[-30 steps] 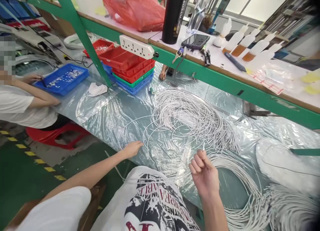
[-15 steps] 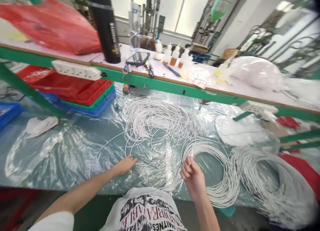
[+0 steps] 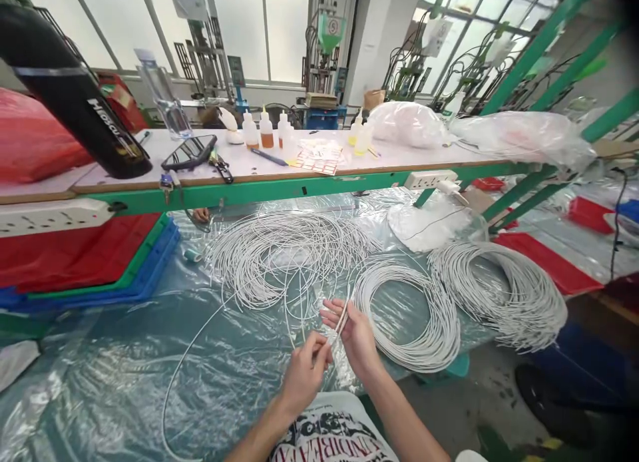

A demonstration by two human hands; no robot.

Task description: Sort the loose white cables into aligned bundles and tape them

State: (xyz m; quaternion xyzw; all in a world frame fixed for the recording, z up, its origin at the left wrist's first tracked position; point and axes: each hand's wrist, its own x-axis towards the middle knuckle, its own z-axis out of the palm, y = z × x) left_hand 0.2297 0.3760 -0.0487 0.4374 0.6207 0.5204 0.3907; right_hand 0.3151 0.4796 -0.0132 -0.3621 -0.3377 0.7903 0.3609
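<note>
My right hand (image 3: 355, 330), palm up, has its thumb pressed on thin white cable ends (image 3: 342, 317), with its other fingers stretched out. Just to the left, my left hand (image 3: 308, 365) is closed in a pinch on a white cable near those ends. A loose tangled pile of white cables (image 3: 289, 252) lies beyond my hands, and several strands loop from it toward my left hand. Beside my right hand rests a neat round coil of white cable (image 3: 444, 329). A second coil (image 3: 529, 295) sits farther right.
A green-edged shelf (image 3: 269, 190) crosses above the table, holding a black bottle (image 3: 74, 96), a phone (image 3: 190, 152) and small dropper bottles (image 3: 266, 132). Stacked trays (image 3: 150, 265) stand at the left. A single cable (image 3: 174, 375) curves across the plastic sheet. Another person's fingers (image 3: 201, 214) show behind the pile.
The view has turned to the right. My left hand has moved over beside my right hand and now pinches cable. My right hand has turned palm up, with cable ends showing across its fingers.
</note>
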